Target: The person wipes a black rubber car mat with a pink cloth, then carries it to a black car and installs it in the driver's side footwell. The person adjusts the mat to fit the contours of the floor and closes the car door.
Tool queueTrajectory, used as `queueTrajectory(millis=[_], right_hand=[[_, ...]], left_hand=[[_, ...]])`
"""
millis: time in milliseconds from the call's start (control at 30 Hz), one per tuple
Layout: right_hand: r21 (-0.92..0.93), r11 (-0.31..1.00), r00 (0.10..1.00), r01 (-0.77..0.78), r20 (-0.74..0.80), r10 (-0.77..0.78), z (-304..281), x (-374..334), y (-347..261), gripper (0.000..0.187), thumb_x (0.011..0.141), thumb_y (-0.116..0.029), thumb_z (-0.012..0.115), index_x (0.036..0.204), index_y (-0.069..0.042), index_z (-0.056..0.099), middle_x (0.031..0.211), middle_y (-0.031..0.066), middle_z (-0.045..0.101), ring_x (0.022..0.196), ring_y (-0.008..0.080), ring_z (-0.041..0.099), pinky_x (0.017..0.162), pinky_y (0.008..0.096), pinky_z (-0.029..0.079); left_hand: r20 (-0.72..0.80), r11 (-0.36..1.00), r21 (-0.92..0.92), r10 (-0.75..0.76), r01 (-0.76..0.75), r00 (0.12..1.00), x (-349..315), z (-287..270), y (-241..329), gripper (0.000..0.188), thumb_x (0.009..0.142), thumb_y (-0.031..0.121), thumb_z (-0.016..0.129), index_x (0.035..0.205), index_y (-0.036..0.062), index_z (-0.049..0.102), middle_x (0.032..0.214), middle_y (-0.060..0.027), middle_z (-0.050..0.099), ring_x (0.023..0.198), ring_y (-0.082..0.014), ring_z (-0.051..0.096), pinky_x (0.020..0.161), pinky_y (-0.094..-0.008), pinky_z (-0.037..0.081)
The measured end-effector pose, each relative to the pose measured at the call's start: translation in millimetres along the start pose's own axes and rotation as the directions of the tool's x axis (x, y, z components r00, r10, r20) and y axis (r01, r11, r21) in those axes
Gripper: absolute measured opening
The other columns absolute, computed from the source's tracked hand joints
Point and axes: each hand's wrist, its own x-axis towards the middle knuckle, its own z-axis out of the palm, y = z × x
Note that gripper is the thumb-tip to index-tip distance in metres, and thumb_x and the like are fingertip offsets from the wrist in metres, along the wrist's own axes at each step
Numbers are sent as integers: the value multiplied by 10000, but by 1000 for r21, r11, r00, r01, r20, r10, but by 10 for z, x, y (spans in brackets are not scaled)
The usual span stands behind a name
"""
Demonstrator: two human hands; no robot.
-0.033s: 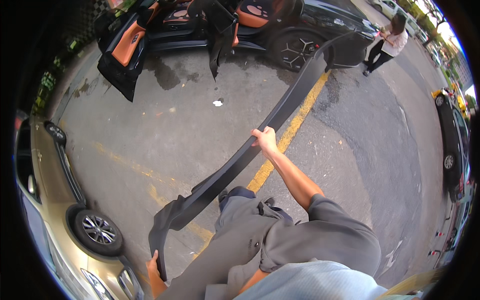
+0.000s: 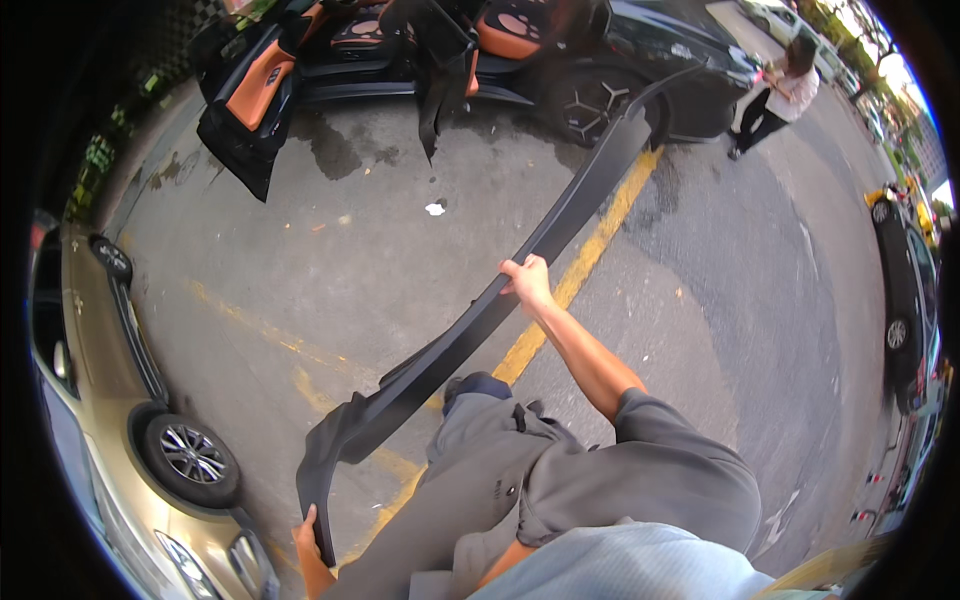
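Note:
A long black plastic car side skirt (image 2: 440, 352) slants across the view from the lower left to the upper right. My right hand (image 2: 527, 282) is closed around it near the middle, thumb over the top edge. Lower down, my left hand (image 2: 308, 540) grips its near, curved end, partly cut off by my clothing and the lower edge. The far end curves up in front of the rear wheel (image 2: 590, 108) of a black car (image 2: 665, 50); whether it touches the car I cannot tell.
The black car's open front door (image 2: 262, 90) shows orange lining, with another open door (image 2: 440, 70) beside it. A gold car (image 2: 105, 330) stands close on my left. A person (image 2: 785, 95) stands near the black car's rear. A yellow line (image 2: 530, 345) crosses the pavement.
The view has shifted very slightly, and the person near the car's rear appears a little farther right. My hands keep the same grip on the side skirt.

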Motion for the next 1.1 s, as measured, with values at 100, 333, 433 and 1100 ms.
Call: queueTrajectory(millis=[100, 333, 433, 1100], right_hand=[[-120, 993, 995, 6, 99, 6, -160, 381, -141, 229, 725, -82, 705, 612, 5, 525, 579, 87, 589, 468, 169, 596, 437, 306, 493], [-576, 816, 996, 54, 94, 0, -594, 1352, -356, 261, 639, -200, 754, 652, 18, 612, 621, 126, 632, 608, 216, 641, 601, 370, 514], [-571, 818, 991, 70, 131, 7, -842, 1625, -448, 239, 641, -159, 760, 679, 40, 634, 677, 126, 661, 639, 216, 649, 617, 365, 522], [161, 976, 825, -145, 564, 29, -2908, 3551, -1637, 161, 721, 88, 640, 866, 25, 668, 843, 107, 694, 694, 197, 653, 696, 343, 555]], left_hand=[[-14, 994, -107, -3, 1, 1000, -704, 290, -297, 719, 689, 382, 865, 1045, -181, 594, 979, -199, 654, 796, -254, 610, 767, -401, 514], [-29, 937, -348, -13, 2, 999, -1574, 1620, -549, 637, 736, 364, 830, 1039, -156, 620, 978, -198, 666, 792, -239, 613, 751, -388, 518], [-84, 963, -145, -243, 229, 966, -2075, 2021, -639, 699, 698, 411, 849, 1028, -163, 626, 952, -219, 678, 786, -262, 617, 759, -393, 518], [-297, 879, -438, -342, 191, 892, -6233, 4820, -51, 520, 726, 341, 848, 901, -97, 628, 847, -154, 664, 691, -203, 587, 654, -350, 510]])
